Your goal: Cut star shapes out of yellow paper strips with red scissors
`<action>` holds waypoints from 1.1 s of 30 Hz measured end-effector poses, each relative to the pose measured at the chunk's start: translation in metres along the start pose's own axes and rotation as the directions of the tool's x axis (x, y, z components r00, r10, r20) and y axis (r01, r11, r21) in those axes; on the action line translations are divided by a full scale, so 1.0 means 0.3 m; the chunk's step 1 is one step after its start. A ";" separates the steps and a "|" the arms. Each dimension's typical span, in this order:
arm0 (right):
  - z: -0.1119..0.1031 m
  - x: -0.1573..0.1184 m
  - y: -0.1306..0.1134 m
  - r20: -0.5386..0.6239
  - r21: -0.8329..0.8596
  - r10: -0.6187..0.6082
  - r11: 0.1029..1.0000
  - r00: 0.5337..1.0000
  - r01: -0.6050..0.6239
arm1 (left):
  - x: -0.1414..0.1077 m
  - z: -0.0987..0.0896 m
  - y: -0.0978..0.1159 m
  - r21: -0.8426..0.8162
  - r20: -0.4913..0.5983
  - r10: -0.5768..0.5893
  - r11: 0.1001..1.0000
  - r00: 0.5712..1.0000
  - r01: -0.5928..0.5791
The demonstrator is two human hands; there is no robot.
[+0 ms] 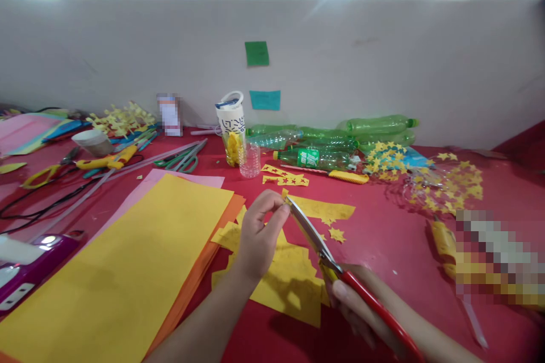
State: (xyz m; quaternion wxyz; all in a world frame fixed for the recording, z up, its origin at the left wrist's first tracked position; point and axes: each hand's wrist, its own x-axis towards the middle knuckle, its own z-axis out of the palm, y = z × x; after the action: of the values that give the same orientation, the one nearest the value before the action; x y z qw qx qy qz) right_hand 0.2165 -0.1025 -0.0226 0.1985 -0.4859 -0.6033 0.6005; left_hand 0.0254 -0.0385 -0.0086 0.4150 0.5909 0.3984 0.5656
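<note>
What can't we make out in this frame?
All in the head view:
- Yellow piece at the left hand: mostly covered by that hand.
- Right hand: partly behind the scissors' red handle.
- Phone: screen pixelated.
- Purple device: cut by left edge.
- Teal note: any writing too small.

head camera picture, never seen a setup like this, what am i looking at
There is no machine here: a person works while a camera worn on their head looks forward and down. The left hand pinches a small yellow piece; the right hand holds scissors, their tips close to that piece. On the red table lie a large yellow sheet at left, yellow scraps below the hands, a loose star, and green bottles farther back.
</note>
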 end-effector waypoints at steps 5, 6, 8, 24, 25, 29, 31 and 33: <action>0.002 0.001 0.004 -0.019 -0.005 0.016 1.000 1.000 -0.017 | 0.001 -0.002 -0.003 0.000 0.004 -0.020 1.000 1.000 0.020; 0.003 0.001 0.004 -0.023 -0.005 0.033 0.999 0.999 -0.033 | 0.001 -0.002 -0.003 -0.002 0.004 -0.024 1.000 1.000 0.024; 0.007 -0.001 0.002 -0.028 0.000 0.058 0.998 0.998 -0.058 | 0.002 -0.003 -0.004 -0.010 0.005 -0.027 1.000 1.000 0.027; 0.012 0.011 -0.002 -0.054 -0.025 0.029 0.999 0.998 -0.031 | 0.000 0.007 -0.016 -0.137 0.009 -0.070 0.988 0.998 0.070; 0.012 0.011 0.000 -0.057 -0.016 0.024 1.000 0.998 -0.025 | 0.001 0.008 -0.018 -0.162 0.003 -0.076 0.984 0.997 0.076; 0.005 0.009 0.006 -0.129 0.018 -0.015 1.000 0.992 0.018 | 0.013 -0.002 -0.026 -0.299 -0.042 -0.142 0.946 0.989 0.123; -0.014 0.010 0.011 -0.235 0.035 -0.062 0.997 0.970 0.072 | 0.022 -0.013 -0.027 -0.410 -0.042 -0.227 0.892 0.973 0.190; -0.046 0.017 0.019 -0.373 0.035 -0.133 0.987 0.918 0.157 | 0.029 -0.023 -0.028 -0.531 0.005 -0.322 0.802 0.947 0.275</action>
State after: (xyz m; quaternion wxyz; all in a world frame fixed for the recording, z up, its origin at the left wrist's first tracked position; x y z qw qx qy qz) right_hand 0.2275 -0.0920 -0.0269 0.3678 -0.5373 -0.5699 0.5012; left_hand 0.0189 -0.0272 -0.0134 0.6266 0.3601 0.3343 0.6050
